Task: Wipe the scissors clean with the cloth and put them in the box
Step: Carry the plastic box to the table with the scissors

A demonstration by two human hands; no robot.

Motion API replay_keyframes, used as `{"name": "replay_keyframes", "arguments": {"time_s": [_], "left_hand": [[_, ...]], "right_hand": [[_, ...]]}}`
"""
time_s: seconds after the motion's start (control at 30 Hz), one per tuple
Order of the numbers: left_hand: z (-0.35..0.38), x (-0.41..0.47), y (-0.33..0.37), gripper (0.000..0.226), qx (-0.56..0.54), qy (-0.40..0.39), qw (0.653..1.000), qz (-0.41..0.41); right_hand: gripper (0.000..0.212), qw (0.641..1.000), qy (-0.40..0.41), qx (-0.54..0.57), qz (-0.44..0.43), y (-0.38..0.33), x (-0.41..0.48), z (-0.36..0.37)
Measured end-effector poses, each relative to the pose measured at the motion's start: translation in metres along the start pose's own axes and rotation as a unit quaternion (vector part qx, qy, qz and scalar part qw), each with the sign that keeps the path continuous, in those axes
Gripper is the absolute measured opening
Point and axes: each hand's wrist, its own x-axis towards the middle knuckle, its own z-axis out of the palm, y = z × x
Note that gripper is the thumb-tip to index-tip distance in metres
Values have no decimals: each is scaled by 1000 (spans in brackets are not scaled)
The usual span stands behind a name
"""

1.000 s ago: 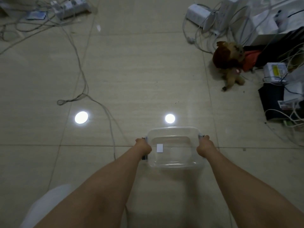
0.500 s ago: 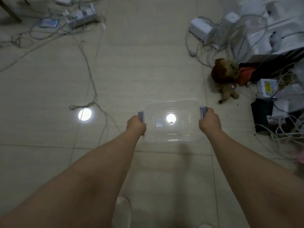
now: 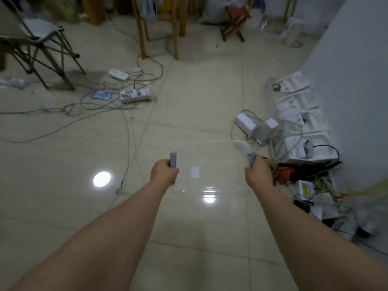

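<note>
A clear plastic box (image 3: pixel 222 164) with grey side latches hangs in the air above the tiled floor, held level in front of me. My left hand (image 3: pixel 163 172) grips its left latch and my right hand (image 3: pixel 257 174) grips its right latch. A small white label shows through the box's wall. No scissors and no cloth appear in the head view.
Power strips (image 3: pixel 135 94) and loose cables (image 3: pixel 128 133) lie across the floor at left. White boxes (image 3: pixel 298 114), adapters and a dark pile of cables crowd the right side by a white wall (image 3: pixel 357 70). A folding chair (image 3: pixel 39 36) and wooden furniture legs (image 3: pixel 142 38) stand farther back.
The box has risen from the floor in both hands, and the view has tilted up and forward, bringing chairs and the far part of the room into sight.
</note>
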Motion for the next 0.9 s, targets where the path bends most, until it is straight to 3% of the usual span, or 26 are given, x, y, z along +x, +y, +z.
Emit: {"name": "replay_keyframes", "arguments": {"time_s": [0.07, 0.17, 0.33, 0.47, 0.63, 0.9], "left_hand": [[-33, -8, 32, 5, -2, 13, 1000, 14], [-88, -19, 85, 24, -33, 24, 999, 28], [-174, -22, 176, 6, -29, 42, 997, 57], [-220, -6, 248, 13, -13, 40, 994, 98], [-238, 46, 346, 13, -13, 77, 986, 149], [-213, 163, 513, 6, -90, 135, 974, 155]], "right_hand": [[36, 1000, 3, 12, -3, -36, -6, -31], [34, 1000, 9, 22, -7, -96, -12, -83], [36, 995, 31, 90, -28, -186, -10, -156], [26, 991, 44, 128, -7, -243, 12, -197], [23, 986, 75, 145, -46, -298, 92, -238], [26, 975, 84, 167, -120, -365, 287, -315]]}}
